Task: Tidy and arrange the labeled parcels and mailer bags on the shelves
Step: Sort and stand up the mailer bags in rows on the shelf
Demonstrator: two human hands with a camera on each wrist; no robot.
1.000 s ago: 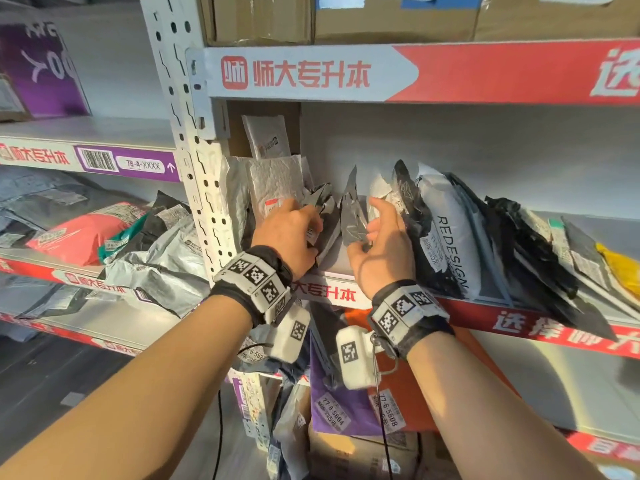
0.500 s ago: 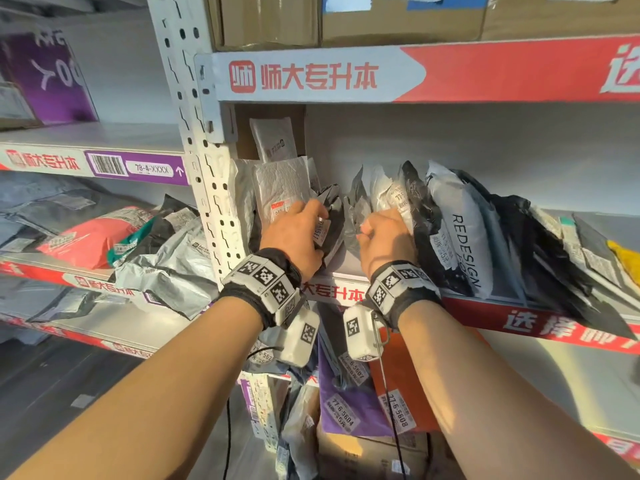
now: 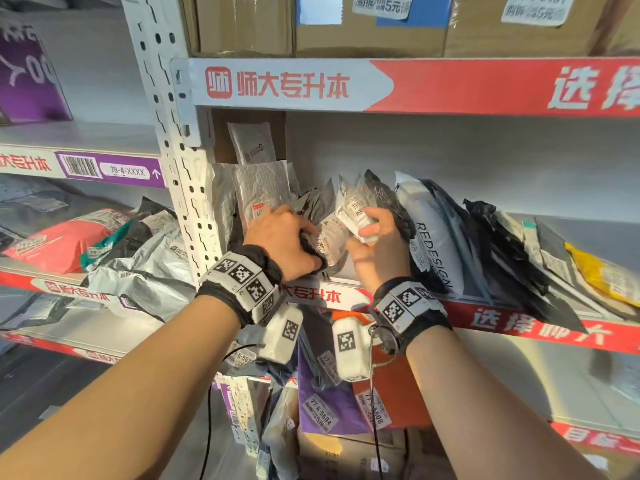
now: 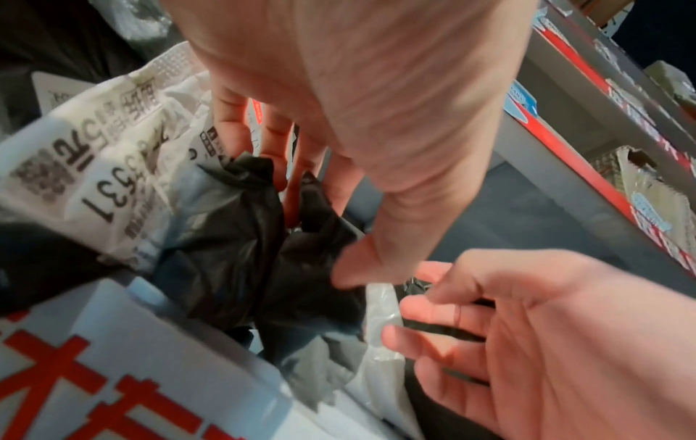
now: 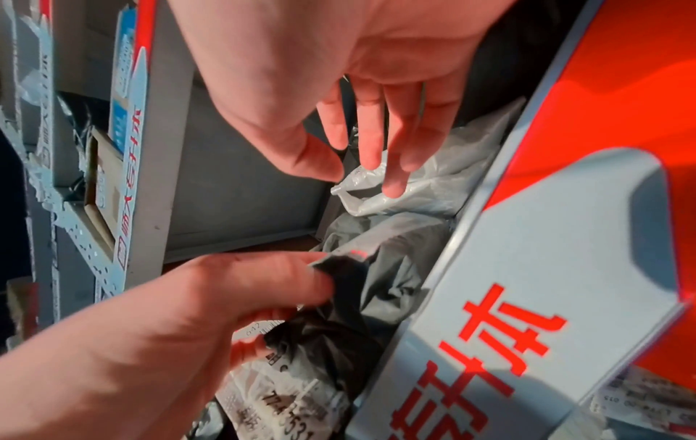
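On the middle shelf (image 3: 519, 325), my left hand (image 3: 301, 244) grips a crumpled black mailer bag (image 4: 241, 238) beside the upright silver mailers (image 3: 263, 192). Its fingers curl round the bag and its thumb lies on top, as the left wrist view shows. My right hand (image 3: 372, 230) pinches a white labelled mailer bag (image 3: 356, 209) between thumb and fingers, just right of the left hand. In the right wrist view the right hand (image 5: 357, 175) holds that bag's pale plastic edge (image 5: 414, 190). A labelled white parcel (image 4: 94, 166) lies against the black bag.
A row of black, white and grey mailers, one printed REDESIGN (image 3: 431, 247), leans to the right of my hands, ending in a yellow bag (image 3: 595, 271). The perforated steel post (image 3: 173, 168) stands at the left. Cardboard boxes (image 3: 363, 26) fill the shelf above; more bags lie below.
My right hand has gone from pushing the leaning bags to holding up the white mailer, label facing me. My left hand has dropped from the silver mailer's label onto the black bag.
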